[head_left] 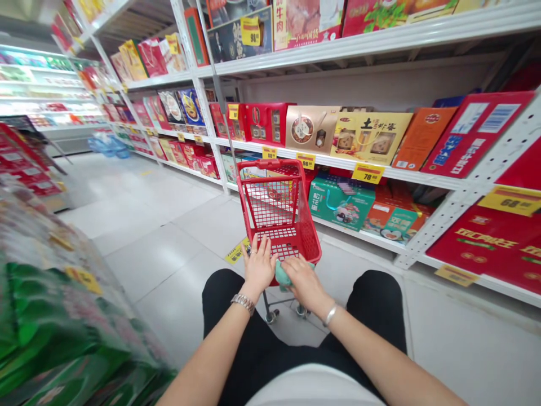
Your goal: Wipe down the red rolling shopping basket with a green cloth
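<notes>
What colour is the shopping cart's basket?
The shopping cart's basket is red, best seen in the head view.

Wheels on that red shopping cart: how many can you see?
2. One wheel is under the left side of the red shopping cart, and the other wheel is just to its right. Other wheels may be hidden beneath the basket.

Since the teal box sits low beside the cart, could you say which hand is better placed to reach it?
Right, I think: the right hand rests on the shelf side of the red shopping cart, nearer the teal box, though over a pale green cloth. The left hand is farther.
</notes>
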Demonstrator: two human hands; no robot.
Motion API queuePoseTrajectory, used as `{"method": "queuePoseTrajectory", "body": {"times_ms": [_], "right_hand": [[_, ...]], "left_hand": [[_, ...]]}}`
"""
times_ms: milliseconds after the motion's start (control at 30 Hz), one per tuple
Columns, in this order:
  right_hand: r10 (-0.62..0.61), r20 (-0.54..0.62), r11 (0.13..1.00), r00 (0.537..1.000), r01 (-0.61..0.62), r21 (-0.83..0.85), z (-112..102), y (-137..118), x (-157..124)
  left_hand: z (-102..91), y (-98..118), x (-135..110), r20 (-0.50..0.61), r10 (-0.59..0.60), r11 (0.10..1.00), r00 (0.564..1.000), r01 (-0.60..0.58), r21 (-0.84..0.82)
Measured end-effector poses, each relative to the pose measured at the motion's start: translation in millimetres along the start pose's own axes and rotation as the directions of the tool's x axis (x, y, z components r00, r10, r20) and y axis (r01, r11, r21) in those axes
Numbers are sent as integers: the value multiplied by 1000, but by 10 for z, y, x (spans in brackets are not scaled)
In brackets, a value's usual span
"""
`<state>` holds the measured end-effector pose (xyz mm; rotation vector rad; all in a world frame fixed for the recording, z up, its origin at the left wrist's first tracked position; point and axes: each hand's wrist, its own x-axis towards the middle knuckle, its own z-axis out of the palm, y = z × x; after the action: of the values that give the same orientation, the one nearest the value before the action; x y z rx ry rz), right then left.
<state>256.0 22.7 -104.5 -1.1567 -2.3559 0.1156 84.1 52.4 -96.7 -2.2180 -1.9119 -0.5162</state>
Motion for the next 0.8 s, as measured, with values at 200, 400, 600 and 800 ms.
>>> {"method": "queuePoseTrajectory", "body": {"times_ms": [200,400,600,800], "right_hand": [[-31,-65,998,997,34,51,-51,-48,-71],[214,-322,973,922,-232,-17,-448,287,55],[188,-190,972,964,-210,-103,-212,352,167],[283,-183,956,941,-292,-25,-31,296,-1]], "left_hand": [[-62,-85,-151,-23,15,1000,1000,-15,14],[-132,-138,-338,-53,14,1000,999,-14,5],[-155,-88,-491,-73,24,1000,997,-24,-6],[-205,-106,-611,-79,27,1000,997,-27,11]]}}
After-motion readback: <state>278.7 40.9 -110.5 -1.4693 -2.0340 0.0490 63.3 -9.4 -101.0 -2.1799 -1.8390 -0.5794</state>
